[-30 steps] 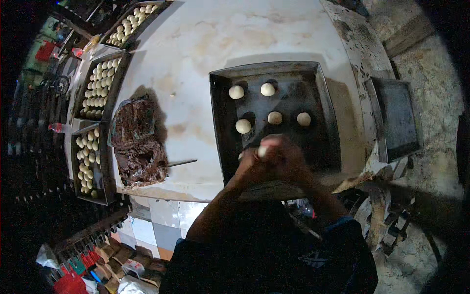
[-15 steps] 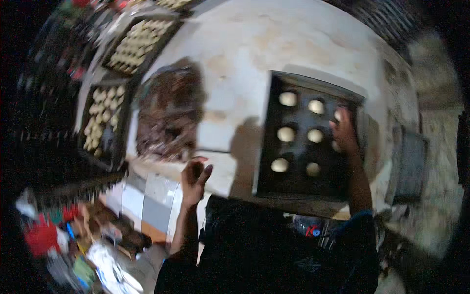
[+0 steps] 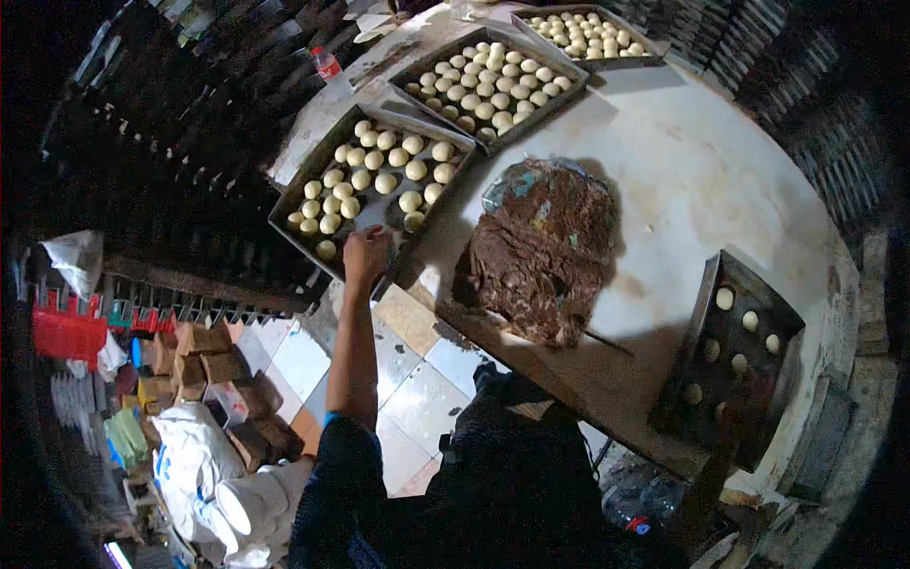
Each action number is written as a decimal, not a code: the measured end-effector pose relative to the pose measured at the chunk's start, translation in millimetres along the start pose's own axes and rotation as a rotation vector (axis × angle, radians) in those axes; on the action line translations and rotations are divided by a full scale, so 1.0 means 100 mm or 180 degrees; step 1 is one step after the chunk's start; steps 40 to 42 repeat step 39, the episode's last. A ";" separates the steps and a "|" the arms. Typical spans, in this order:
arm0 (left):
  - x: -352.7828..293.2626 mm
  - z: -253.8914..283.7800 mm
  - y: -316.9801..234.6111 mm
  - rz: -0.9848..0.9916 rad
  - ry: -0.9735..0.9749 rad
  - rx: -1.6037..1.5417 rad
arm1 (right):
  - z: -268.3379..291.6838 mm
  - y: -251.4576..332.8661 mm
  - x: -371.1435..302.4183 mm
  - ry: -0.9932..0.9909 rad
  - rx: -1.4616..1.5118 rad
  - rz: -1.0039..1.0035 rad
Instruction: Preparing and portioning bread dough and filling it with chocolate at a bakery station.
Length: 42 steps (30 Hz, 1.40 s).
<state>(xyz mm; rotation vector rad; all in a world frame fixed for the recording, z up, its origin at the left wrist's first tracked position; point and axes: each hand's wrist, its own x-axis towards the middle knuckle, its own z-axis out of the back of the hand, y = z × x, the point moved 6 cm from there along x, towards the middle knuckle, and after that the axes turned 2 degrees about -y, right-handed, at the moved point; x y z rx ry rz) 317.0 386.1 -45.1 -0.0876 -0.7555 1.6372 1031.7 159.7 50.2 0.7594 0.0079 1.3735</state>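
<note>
My left hand (image 3: 368, 254) reaches over the near edge of a dark metal tray (image 3: 301, 248) at the left, fingers curled down. Whatever they may hold is hidden. Pale round dough balls (image 3: 386, 183) lie in that tray just beyond the hand. At the right, another dark tray (image 3: 706, 327) carries several dough balls (image 3: 750, 321) spaced apart. My right arm is lost in deep shadow near this tray's front, and the hand's fingers cannot be made out. Between the two trays sits a large dark-brown, soft-looking mass (image 3: 540, 275), with some plastic at its far end.
Two more trays of dough balls, one in the middle (image 3: 496, 83) and one farther back (image 3: 585, 36), stand along the pale tabletop (image 3: 692, 142). A bottle with a red label (image 3: 325, 63) is at the far left. Cartons (image 3: 204, 356) and white sacks (image 3: 194, 446) crowd the floor at lower left.
My view has swung left, so the spaced-out tray now sits farther right. My left hand has gone from the table's front edge to the left tray. My right hand has slipped into shadow.
</note>
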 end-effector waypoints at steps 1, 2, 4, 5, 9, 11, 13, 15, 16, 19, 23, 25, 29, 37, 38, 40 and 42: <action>0.20 -0.29 0.26 0.0320 0.0608 0.0194 | 0.03 0.04 -0.10 0.0023 -0.0248 0.0044; 0.28 -0.47 0.57 0.0669 0.1199 0.0467 | -0.05 0.05 -0.17 0.0088 -0.0423 0.0095; 0.39 -0.86 0.81 0.0565 0.1253 0.0230 | -0.10 0.09 -0.32 0.0203 -0.0858 0.0139; 0.42 -0.96 0.91 0.0503 0.1278 0.0034 | -0.16 0.10 -0.39 0.0273 -0.1057 0.0170; 0.25 -0.50 0.12 0.0889 0.0010 -0.0790 | -0.21 -0.11 -0.81 0.0147 -0.2823 0.1150; -0.08 -0.08 -0.51 0.0214 -0.0366 -0.0789 | -0.32 0.28 -0.84 -0.0092 -0.3924 0.2189; -0.53 0.21 -1.34 -0.0452 -0.0438 -0.1367 | -0.34 1.08 -0.38 0.0168 0.0120 0.0197; -0.98 0.05 -2.03 -0.0585 0.0469 -0.2352 | -0.83 1.06 -0.42 0.0943 0.1699 -0.1242; -1.13 0.14 -2.60 -0.1095 0.0385 -0.2007 | -1.08 0.93 -0.55 0.0780 0.1922 0.0138; -1.76 -0.11 -3.30 -0.0989 0.1367 -0.2495 | -1.48 1.48 -0.51 0.1617 0.2781 -0.0728; -2.10 -0.03 -3.90 -0.1501 0.1482 -0.2493 | -0.85 1.63 -0.19 0.1140 0.3440 -0.1213; -2.24 -0.15 -3.90 -0.0510 0.1692 -0.3198 | -0.65 1.55 -0.20 0.0762 0.3095 -0.0124; -2.50 -0.22 -3.95 0.0560 0.1831 -0.3630 | -0.22 1.95 -0.25 0.0703 0.2206 0.1080; -2.84 0.63 -3.84 -0.0484 0.0753 -0.3308 | -0.40 2.18 -0.71 0.0202 0.2782 0.0514; -2.84 0.65 -3.74 -0.0573 0.1008 -0.3439 | -0.51 2.30 -0.80 0.0125 0.3063 0.0300; -2.84 0.63 -3.59 -0.0652 0.1291 -0.3576 | -0.63 2.43 -0.94 0.0047 0.3323 0.0057; -2.84 0.63 -3.59 -0.0652 0.1291 -0.3576 | -0.63 2.43 -0.94 0.0047 0.3323 0.0057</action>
